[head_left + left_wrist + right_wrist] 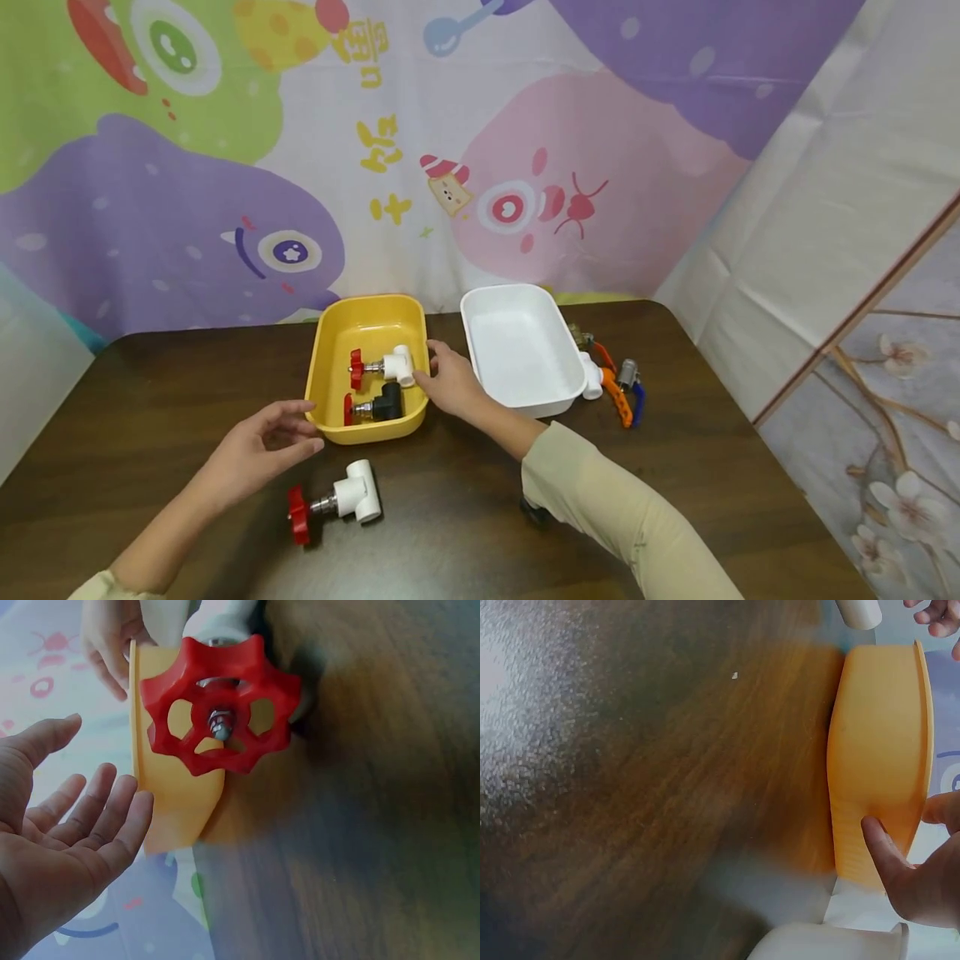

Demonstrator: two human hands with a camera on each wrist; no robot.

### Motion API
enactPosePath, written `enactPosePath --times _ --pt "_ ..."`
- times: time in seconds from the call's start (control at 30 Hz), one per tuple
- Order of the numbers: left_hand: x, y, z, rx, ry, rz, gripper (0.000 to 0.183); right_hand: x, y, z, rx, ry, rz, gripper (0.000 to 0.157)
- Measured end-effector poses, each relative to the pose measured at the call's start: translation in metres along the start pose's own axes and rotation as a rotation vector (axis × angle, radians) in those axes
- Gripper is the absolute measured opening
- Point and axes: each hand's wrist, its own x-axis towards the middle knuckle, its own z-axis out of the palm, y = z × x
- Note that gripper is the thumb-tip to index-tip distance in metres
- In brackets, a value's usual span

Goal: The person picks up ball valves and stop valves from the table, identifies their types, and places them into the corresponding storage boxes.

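Note:
A yellow tray [313,379] holds a white valve with a red handwheel [398,365] and a black valve with a red handwheel [387,403]. Just off the tray's front left corner is my left hand [258,446], fingers loosely spread, palm facing inward and nothing in it. My right hand [452,383] is at the tray's right rim; in the right wrist view its thumb [885,851] overlaps the outer wall, fingers relaxed. Another white valve with a red handwheel [358,492] lies on the table in front of the tray, its wheel large in the left wrist view.
A white tray [558,404] stands right of the yellow one. Several lever valves lie along its right side, with an orange handle [618,398] and a blue handle [638,405] among them. A small dark object [534,512] shows beside my right sleeve. A printed cloth hangs behind the table.

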Motion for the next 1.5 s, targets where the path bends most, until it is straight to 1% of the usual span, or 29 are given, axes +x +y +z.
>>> enactPosePath --times 0.17,0.37,0.47,0.57,0.63,0.73,0.83,0.97,1.23,1.37,1.5 --pt "-0.007 0.001 0.005 0.001 -0.013 0.011 0.052 0.0 0.002 0.001 -0.009 -0.002 0.007 0.057" --pt "-0.011 -0.002 0.012 -0.034 -0.028 0.037 0.045 0.0 0.004 0.002 -0.007 -0.006 0.005 0.056" --pt "-0.012 -0.003 0.015 -0.036 -0.064 0.007 0.046 0.0 0.005 0.002 -0.003 -0.007 0.005 0.055" --pt "-0.013 -0.003 0.018 -0.015 -0.102 -0.021 0.048 0.0 0.005 0.003 0.006 -0.006 0.008 0.054" --pt "-0.013 -0.004 0.02 0.01 -0.115 -0.022 0.048 0.0 0.006 0.003 0.01 -0.005 0.01 0.054" --pt "-0.015 -0.006 0.022 0.045 -0.116 -0.01 0.048 0.0 0.006 0.004 0.011 -0.004 0.008 0.054" --pt "-0.016 -0.008 0.023 0.048 -0.114 0.009 0.048 0.0 0.006 0.004 0.011 -0.004 0.001 0.054" --pt "-0.016 -0.01 0.025 0.042 -0.135 0.034 0.049 0.0 0.006 0.003 0.014 -0.001 -0.009 0.054" --pt "-0.018 -0.013 0.034 0.098 -0.16 0.076 0.046 0.0 0.006 0.003 0.021 -0.005 -0.011 0.054" --pt "-0.02 -0.013 0.039 0.105 -0.164 0.108 0.042 0.0 0.006 0.003 0.01 -0.005 -0.013 0.054" --pt "-0.02 -0.014 0.041 0.117 -0.17 0.17 0.037 -0.001 0.006 0.003 0.009 -0.006 -0.011 0.054"
